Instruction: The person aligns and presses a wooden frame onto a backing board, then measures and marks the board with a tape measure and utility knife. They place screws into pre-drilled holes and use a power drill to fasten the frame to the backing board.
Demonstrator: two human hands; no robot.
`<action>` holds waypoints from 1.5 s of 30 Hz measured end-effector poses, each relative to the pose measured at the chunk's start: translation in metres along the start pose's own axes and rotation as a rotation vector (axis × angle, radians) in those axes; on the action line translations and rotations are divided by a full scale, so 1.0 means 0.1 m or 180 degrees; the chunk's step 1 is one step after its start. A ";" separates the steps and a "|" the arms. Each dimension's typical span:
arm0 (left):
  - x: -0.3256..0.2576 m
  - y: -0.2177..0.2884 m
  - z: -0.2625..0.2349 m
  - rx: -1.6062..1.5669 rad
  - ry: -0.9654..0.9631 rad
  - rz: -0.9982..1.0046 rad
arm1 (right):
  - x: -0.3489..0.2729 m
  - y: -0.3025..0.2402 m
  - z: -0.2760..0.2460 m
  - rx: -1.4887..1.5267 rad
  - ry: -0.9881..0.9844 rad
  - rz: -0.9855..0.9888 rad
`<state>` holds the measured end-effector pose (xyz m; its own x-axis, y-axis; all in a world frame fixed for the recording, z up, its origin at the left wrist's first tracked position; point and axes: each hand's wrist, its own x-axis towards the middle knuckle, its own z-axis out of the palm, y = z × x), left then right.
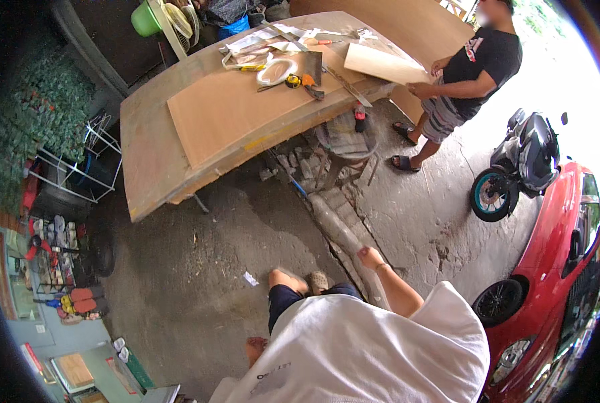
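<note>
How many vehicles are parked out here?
2: a black motorbike at the right, past the table, and a red car beside it at the right edge. Others may sit out of view.

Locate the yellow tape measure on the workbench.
In the head view, the yellow tape measure lies upper centre on the plywood workbench, just right of the white coiled band, beside an orange-handled tool.

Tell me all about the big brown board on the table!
The board is a large flat sheet, light brown and smooth, like thin plywood or hardboard. It lies flat on the bigger wooden table, its near edge close to the table's front edge. A white coil, a tape measure and other tools rest at its far end.
</note>
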<state>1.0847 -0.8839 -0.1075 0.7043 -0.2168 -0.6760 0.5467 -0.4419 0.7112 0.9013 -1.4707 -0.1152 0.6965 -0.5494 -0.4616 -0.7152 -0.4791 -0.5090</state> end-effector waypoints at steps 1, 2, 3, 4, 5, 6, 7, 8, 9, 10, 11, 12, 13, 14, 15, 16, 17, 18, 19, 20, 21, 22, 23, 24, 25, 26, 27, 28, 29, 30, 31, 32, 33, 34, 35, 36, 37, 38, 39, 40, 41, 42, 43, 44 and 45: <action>0.30 0.10 0.08 -0.0376 -0.0294 0.0320 | 0.22 -0.15 -0.27 0.0469 0.0155 0.0036; 0.52 0.28 0.25 0.0177 -0.0479 0.0895 | 0.45 -0.34 -0.51 0.0394 0.0381 -0.0214; 0.73 0.50 0.43 0.0691 -0.0568 0.1504 | 0.67 -0.49 -0.67 0.0325 0.0584 -0.0442; 0.94 0.69 0.67 0.0227 -0.0423 0.1188 | 0.91 -0.61 -0.78 0.0437 0.0671 0.0012; 1.14 0.92 0.69 -0.0208 -0.0203 0.0904 | 1.05 -0.83 -0.83 0.0616 0.0627 -0.0022; 1.48 1.21 0.72 -0.0007 -0.0225 0.1230 | 1.25 -1.10 -1.00 0.0789 0.0683 -0.0130; 1.82 1.49 0.73 0.0198 -0.0238 0.1557 | 1.49 -1.31 -1.01 0.0458 0.0612 -0.0330; 2.02 1.78 0.89 0.0509 -0.0207 0.1574 | 1.50 -1.28 -1.00 0.0038 0.0452 -0.0378; 2.17 2.21 1.01 0.0843 -0.0123 0.1579 | 1.54 -1.39 -0.98 0.0380 0.0323 -0.0105; 2.20 2.78 1.21 0.0843 -0.0245 0.1551 | 1.55 -1.41 -0.95 0.0629 0.0237 -0.0196; 2.29 3.31 1.37 0.0840 -0.0309 0.1554 | 1.62 -1.55 -1.03 0.0690 0.0150 -0.0094; 2.45 3.65 1.43 0.0805 -0.0307 0.1639 | 1.69 -1.87 -1.19 0.0765 0.0021 -0.0059; 2.59 3.92 1.48 0.0776 -0.0336 0.1707 | 1.72 -2.14 -1.38 0.0877 0.0116 0.0012; 2.72 4.15 1.55 0.0747 -0.0397 0.1788 | 1.77 -2.38 -1.62 0.0989 0.0238 0.0104; 2.84 4.36 1.64 0.0781 -0.0492 0.1791 | 1.86 -2.50 -1.81 0.1100 0.0390 0.0222; 2.94 4.55 1.74 0.0816 -0.0583 0.1794 | 2.02 -2.51 -1.95 0.1137 0.0625 0.0256; 3.05 4.71 1.87 0.0849 -0.0713 0.1800 | 2.15 -2.49 -2.10 0.1163 0.0885 0.0320; 3.21 4.74 1.94 0.0813 -0.0765 0.1770 | 2.32 -2.50 -2.27 0.1204 0.1123 0.0358; 3.35 4.75 1.98 0.0776 -0.0806 0.1740 | 2.51 -2.52 -2.45 0.1109 0.1344 0.0316; 3.46 4.70 2.01 0.0738 -0.0846 0.1687 | 2.70 -2.57 -2.73 0.1156 0.1350 0.0450; 3.51 4.67 2.02 0.0827 -0.0894 0.1641 | 2.87 -2.62 -3.04 0.1203 0.1335 0.0602; 3.55 4.63 2.01 0.0928 -0.0930 0.1605 | 3.08 -2.60 -3.28 0.1266 0.1317 0.0744; 3.59 4.59 2.03 0.1002 -0.0992 0.1584 | 3.32 -2.41 -3.46 0.1211 0.1713 0.0538; 3.65 4.47 1.99 0.0880 -0.0985 0.1619 | 3.64 -2.23 -3.64 0.1169 0.2111 0.0287; 3.68 4.31 1.92 0.0752 -0.0950 0.1655 | 3.96 -2.20 -3.87 0.1576 0.2268 0.0197; 3.58 4.30 1.86 0.0983 -0.0671 0.1341 | 4.30 -2.14 -4.11 0.1975 0.2417 0.0116; 3.49 4.33 1.87 0.1194 -0.0418 0.1033 | 4.72 -1.96 -4.35 0.1575 0.2855 -0.0340; 3.37 4.34 1.88 0.1294 -0.0247 0.0775 | 5.11 -1.77 -4.56 0.1148 0.3233 -0.0787; 3.20 4.36 1.85 0.1343 -0.0071 0.0565 | 5.40 -1.81 -4.80 0.1127 0.3028 -0.0447; 3.10 4.39 1.86 0.1392 0.0062 0.0398 | 5.67 -1.86 -5.06 0.1095 0.2846 -0.0103; 2.97 4.41 1.89 0.1438 0.0180 0.0223 | 6.07 -1.74 -5.23 0.1172 0.2811 -0.0116; 2.84 4.44 1.92 0.1456 0.0308 0.0076 | 6.48 -1.62 -5.41 0.1256 0.2793 -0.0135; 2.78 4.48 1.98 0.1480 0.0395 -0.0049 | 6.89 -1.47 -5.53 0.1127 0.2887 -0.0271; 2.72 4.54 2.04 0.1529 0.0433 -0.0196 | 7.26 -1.28 -5.64 0.0971 0.2992 -0.0363; 2.63 4.56 2.12 0.1525 0.0506 -0.0314 | 7.63 -1.20 -5.78 0.0778 0.2950 -0.0303; 2.60 4.61 2.19 0.1583 0.0516 -0.0411 | 7.91 -1.03 -5.89 0.0555 0.2924 -0.0181; 2.59 4.66 2.27 0.1630 0.0508 -0.0505 | 8.14 -0.89 -5.97 0.0385 0.2970 -0.0155; 2.63 4.73 2.37 0.1655 0.0521 -0.0545 | 8.36 -0.88 -6.08 0.0228 0.3031 -0.0162; 2.69 4.78 2.48 0.1694 0.0518 -0.0576 | 8.48 -0.82 -6.13 0.0068 0.3102 -0.0148; 2.76 4.85 2.54 0.1738 0.0498 -0.0592 | 8.59 -0.76 -6.15 -0.0309 0.2566 -0.0020; 2.87 4.92 2.61 0.1785 0.0452 -0.0576 | 8.71 -0.75 -6.13 -0.0344 0.2351 0.0316; 3.01 5.00 2.69 0.1846 0.0351 -0.0544 | 8.79 -0.72 -6.14 -0.0416 0.2131 0.0663; 3.18 5.07 2.77 0.1917 0.0242 -0.0492 | 8.86 -0.67 -6.20 0.0042 0.1986 0.1099; 3.17 5.13 2.83 0.1917 0.0343 -0.0496 | 9.00 -1.16 -6.06 -0.0069 0.2206 0.1219; 3.27 5.22 2.86 0.1951 0.0305 -0.0437 | 9.00 -1.26 -6.11 0.0256 0.2160 0.1411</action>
<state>1.4708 -1.4347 -0.0129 0.6990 -0.0563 -0.7129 0.2964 -0.8844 0.3605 1.5826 -2.3228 -0.0221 0.1439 -0.9840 -0.1047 -0.8917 -0.0830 -0.4449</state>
